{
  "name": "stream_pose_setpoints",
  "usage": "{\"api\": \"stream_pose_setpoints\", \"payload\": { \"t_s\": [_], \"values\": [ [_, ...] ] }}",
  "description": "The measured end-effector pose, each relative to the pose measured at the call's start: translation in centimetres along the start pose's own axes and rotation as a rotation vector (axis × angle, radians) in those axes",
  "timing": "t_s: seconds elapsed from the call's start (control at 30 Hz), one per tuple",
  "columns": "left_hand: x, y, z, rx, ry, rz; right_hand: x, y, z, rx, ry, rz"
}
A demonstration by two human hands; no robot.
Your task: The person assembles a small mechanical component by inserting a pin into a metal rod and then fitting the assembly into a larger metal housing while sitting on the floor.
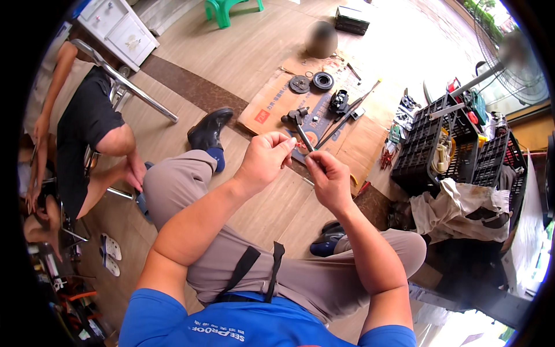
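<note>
My left hand (267, 157) is raised over my lap, its thumb and forefinger pinched together; whatever sits between them is too small to make out. Just to its right, my right hand (326, 176) grips a dark rod (304, 139), which angles up toward a dark metal fitting (295, 115); whether they are joined is unclear. Behind the hands, a cardboard sheet (266, 101) on the floor bears a flat disc (299, 84), a black ring-shaped part (323, 80), a black mechanism (339, 102) and long thin tools (341, 127).
A seated person's bare leg (115, 141) and metal chair (144, 98) are at left, near white sandals (111, 254). Black crates (416, 156) with tools and cloth stand at right beside a fan (488, 40). A green stool (225, 11) and white cabinet (115, 34) are farther back.
</note>
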State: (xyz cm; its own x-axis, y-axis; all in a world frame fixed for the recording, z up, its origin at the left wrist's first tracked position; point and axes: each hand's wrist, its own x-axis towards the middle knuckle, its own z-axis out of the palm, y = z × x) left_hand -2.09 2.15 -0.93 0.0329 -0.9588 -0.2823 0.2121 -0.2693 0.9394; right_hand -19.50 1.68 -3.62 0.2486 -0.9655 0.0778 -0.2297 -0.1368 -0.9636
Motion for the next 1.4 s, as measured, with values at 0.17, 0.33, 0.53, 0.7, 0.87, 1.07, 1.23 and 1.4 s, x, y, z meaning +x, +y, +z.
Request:
{"api": "stream_pose_setpoints", "payload": {
  "t_s": [0.17,0.33,0.53,0.7,0.87,1.07,1.23,1.4],
  "values": [
    [0.1,-0.8,0.1,0.096,0.056,0.043,-0.7,-2.6,-0.1,-0.135,-0.097,-0.057],
    [-0.2,-0.4,0.0,0.070,0.025,0.007,-0.5,-3.8,-0.6,-0.206,-0.127,-0.055],
    [-0.3,0.1,-0.6,-0.253,-0.068,-0.206,-0.4,-3.2,-0.4,-0.313,-0.080,-0.168],
    [-0.3,-0.5,-0.1,0.047,0.017,0.006,-0.7,-4.0,-0.3,-0.277,-0.105,-0.179],
    [-0.6,-0.4,0.5,0.327,-0.001,0.082,0.0,-4.4,-2.0,-0.189,-0.057,-0.093],
    [-1.1,-0.1,0.7,0.449,-0.168,-0.011,1.4,-2.7,-3.1,-0.220,0.057,-0.156],
    [-1.0,-0.1,0.6,0.333,-0.269,-0.038,1.6,-0.4,-2.7,-0.093,0.045,-0.037],
    [-0.3,1.1,-0.2,0.003,-0.166,-0.048,0.8,2.2,-1.8,0.261,-0.041,0.219]
  ]
}}
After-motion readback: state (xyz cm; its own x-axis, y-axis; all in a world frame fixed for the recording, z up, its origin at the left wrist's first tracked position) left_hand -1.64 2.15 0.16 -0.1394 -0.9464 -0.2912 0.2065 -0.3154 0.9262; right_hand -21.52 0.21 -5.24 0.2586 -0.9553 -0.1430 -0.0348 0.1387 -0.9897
